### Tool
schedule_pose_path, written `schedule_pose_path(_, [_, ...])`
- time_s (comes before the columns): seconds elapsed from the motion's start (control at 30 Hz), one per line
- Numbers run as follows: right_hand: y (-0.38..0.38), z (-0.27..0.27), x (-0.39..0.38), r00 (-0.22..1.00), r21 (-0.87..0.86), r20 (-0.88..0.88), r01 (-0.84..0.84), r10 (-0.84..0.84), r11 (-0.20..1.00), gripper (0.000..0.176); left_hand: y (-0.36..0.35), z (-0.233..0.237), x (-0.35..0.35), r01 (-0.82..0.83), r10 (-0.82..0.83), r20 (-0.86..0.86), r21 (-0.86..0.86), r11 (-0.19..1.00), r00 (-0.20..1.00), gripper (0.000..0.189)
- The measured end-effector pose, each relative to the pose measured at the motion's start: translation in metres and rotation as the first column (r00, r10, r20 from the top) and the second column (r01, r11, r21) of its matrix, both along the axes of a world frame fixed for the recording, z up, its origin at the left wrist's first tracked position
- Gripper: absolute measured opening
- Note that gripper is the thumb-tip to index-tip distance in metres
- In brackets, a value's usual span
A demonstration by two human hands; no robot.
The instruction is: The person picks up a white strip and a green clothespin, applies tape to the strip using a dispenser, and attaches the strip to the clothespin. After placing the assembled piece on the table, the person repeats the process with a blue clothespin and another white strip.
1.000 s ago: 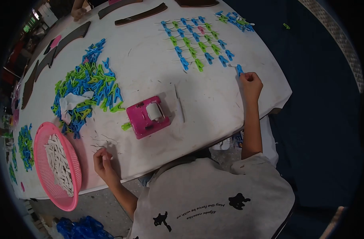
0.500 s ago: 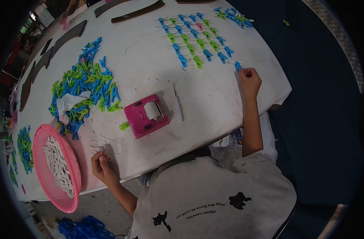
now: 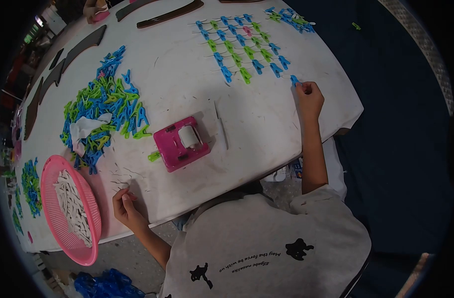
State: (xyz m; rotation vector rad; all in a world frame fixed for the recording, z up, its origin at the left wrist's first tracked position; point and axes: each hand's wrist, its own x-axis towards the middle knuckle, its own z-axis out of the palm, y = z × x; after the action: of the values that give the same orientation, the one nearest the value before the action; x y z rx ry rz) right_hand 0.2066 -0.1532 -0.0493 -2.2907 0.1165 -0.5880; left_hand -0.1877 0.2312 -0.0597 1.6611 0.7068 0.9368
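Observation:
My right hand [image 3: 311,102] pinches the handle end of a blue clothespin [image 3: 294,79] low over the table's right side. A thin pale strand appears at its jaw end. Beyond it lie rows of blue and green clothespins [image 3: 248,53], one pink, with thin strands at their tips. Near the table's front edge my left hand [image 3: 129,207] is curled, thumb against fingers; whatever it may hold is too small to make out. Thin dark strands [image 3: 121,178] lie just beyond those fingertips.
A pink basket [image 3: 96,223] of white strips stands left of a clothespin heap [image 3: 105,102] with a white cloth [image 3: 87,126]. A magenta tape dispenser [image 3: 172,149] and a white-handled pointed tool [image 3: 222,131] lie mid-table. Another person's hand [image 3: 91,12] shows at upper left.
The other person's hand at upper left has shifted right and down. My own hands hold nearly the same poses; the whole view has drifted very slightly.

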Motion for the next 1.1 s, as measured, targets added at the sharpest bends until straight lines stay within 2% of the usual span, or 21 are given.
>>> schedule_pose_path(0.23, [0.001, 0.002, -0.005, 1.0, 0.052, 0.014, 0.0, -0.001, 0.999, 0.027, -0.001, 0.002, 0.001, -0.017, 0.017, -0.009, 0.007, 1.0, 1.0, 0.02])
schedule_pose_path(0.43, [-0.001, 0.002, -0.003, 1.0, -0.058, -0.015, 0.01, -0.011, 0.998, 0.026, -0.001, 0.001, 0.0, -0.015, 0.016, 0.019, -0.024, 1.0, 1.0, 0.02])
schedule_pose_path(0.5, [0.0, 0.007, -0.002, 0.991, -0.118, -0.135, -0.005, -0.011, 0.993, 0.025, -0.002, 0.003, 0.001, -0.019, 0.019, 0.002, 0.008, 1.0, 1.0, 0.02])
schedule_pose_path(0.6, [0.004, 0.009, 0.0, 0.986, -0.178, -0.159, 0.025, -0.053, 0.984, 0.024, -0.001, 0.001, 0.0, -0.011, 0.011, 0.02, -0.004, 1.0, 1.0, 0.02])
schedule_pose_path(1.1, [0.018, 0.02, 0.002, 0.962, -0.187, -0.246, 0.07, -0.115, 0.98, 0.023, -0.002, 0.003, 0.003, -0.054, 0.054, 0.003, 0.006, 0.999, 0.999, 0.02])
